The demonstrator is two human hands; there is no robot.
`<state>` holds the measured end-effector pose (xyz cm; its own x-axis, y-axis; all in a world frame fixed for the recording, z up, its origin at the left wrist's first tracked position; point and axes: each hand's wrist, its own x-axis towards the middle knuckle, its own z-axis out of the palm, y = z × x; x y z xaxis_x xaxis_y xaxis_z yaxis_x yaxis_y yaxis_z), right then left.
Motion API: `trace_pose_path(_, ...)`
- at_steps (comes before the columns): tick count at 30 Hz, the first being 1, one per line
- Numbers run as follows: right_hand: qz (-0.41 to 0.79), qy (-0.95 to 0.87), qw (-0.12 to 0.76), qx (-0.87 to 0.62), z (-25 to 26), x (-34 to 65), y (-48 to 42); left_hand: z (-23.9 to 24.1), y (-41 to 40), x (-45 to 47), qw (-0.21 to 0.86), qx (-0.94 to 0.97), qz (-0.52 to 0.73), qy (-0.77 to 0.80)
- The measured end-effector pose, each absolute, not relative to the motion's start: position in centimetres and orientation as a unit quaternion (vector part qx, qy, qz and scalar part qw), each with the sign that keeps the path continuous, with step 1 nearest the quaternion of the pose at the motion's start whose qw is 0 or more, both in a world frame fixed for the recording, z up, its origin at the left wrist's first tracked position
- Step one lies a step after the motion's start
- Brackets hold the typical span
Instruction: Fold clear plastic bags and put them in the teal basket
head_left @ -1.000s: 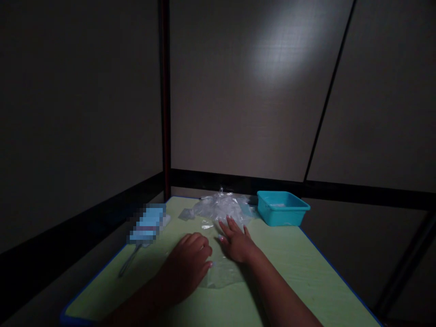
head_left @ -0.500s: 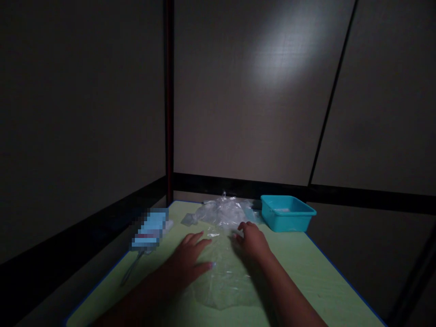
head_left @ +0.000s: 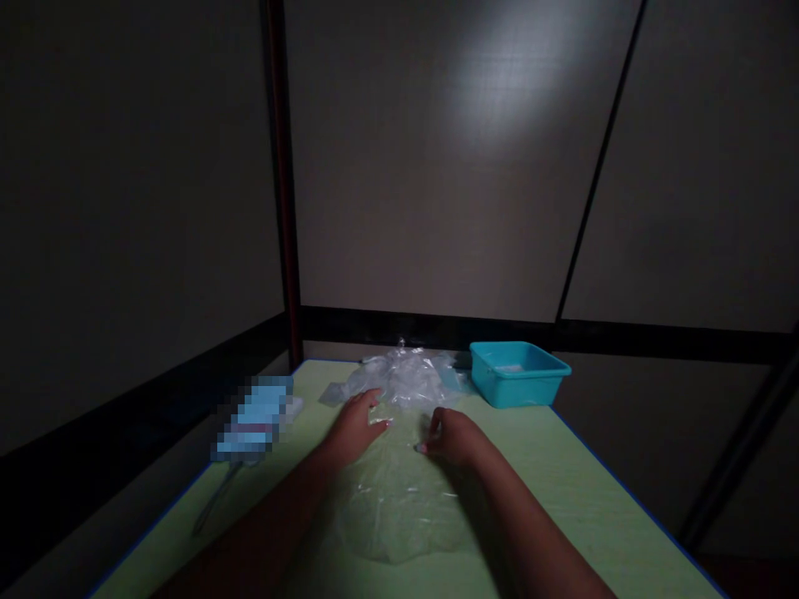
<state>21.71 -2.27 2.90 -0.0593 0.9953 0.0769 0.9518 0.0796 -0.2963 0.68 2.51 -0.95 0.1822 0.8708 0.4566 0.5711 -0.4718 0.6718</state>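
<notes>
Head view. A clear plastic bag (head_left: 399, 507) lies flat on the green table (head_left: 562, 482), its long axis running 12 to 6 o'clock. Both hands meet its 12 o'clock end, equally near: the left hand (head_left: 353, 428) rests there with fingers extended; the right hand (head_left: 455, 437) has its fingers curled, and whether it pinches the film cannot be told. At 12 o'clock beyond them lies a heap of plastic bags (head_left: 409, 378); at 1 o'clock stands a teal tub (head_left: 518, 374).
</notes>
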Motion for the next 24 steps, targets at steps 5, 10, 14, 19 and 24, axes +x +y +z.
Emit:
trace_pose_path(5, 0.109, -0.731, 0.162, -0.654, 3.2, 21.3, -2.6, -0.4, 1.7, 0.9, 0.319, 0.726, 0.433, 0.428)
trace_pose_path(10, 0.140, -0.746, 0.194, -0.621, 3.5, 20.9, -3.2, 0.2, 1.8, 0.3, 0.397, 0.666, 0.469, 0.422)
trace_pose_path(14, 0.165, -0.766, 0.207, -0.586, 3.4, 20.8, -3.2, 0.6, 2.0, -0.3, 0.451, 0.635, 0.476, 0.408)
trace_pose_path(19, 0.210, -0.761, 0.223, -0.571, 3.5, 20.5, -3.5, 1.7, 1.4, -0.2, 0.511, 0.599, 0.470, 0.399)
trace_pose_path(24, 0.196, -0.737, 0.241, -0.600, 4.3, 20.3, -3.9, 2.7, 0.7, 0.0, 0.554, 0.577, 0.431, 0.417)
